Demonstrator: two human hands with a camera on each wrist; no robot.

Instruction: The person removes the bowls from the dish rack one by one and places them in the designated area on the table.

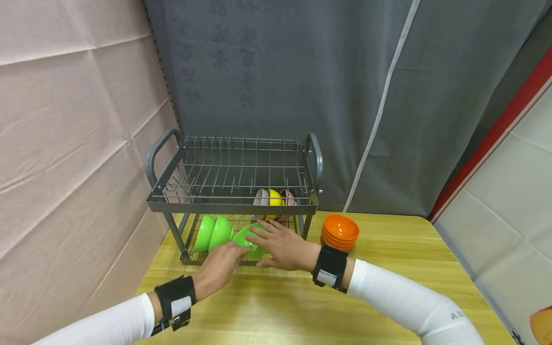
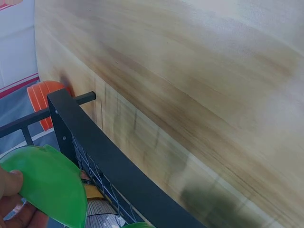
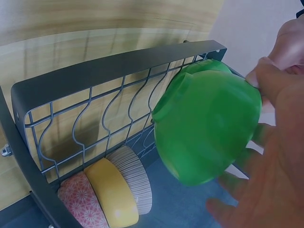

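My left hand (image 1: 222, 266) pinches the rim of a green bowl (image 1: 242, 236), which is tilted over the front of the dish rack's lower tier. In the left wrist view, the thumb and curled fingers (image 2: 10, 183) grip the bowl's edge. Beside the same bowl is my right hand (image 1: 284, 247), its fingers spread and fairly straight. In the right wrist view those fingers lie close along the bowl's side (image 3: 209, 128). Two more green bowls, one outer (image 1: 204, 234) and one inner (image 1: 222, 232), stand on edge at the lower tier's left.
The two-tier dark metal rack (image 1: 233, 209) stands on a wooden table (image 1: 388, 268). Behind on its lower tier, at the right, are a striped bowl (image 3: 134, 173), a yellow bowl (image 3: 111, 192) and a pink patterned bowl (image 3: 83, 202). Stacked orange bowls (image 1: 340, 227) sit right of the rack.
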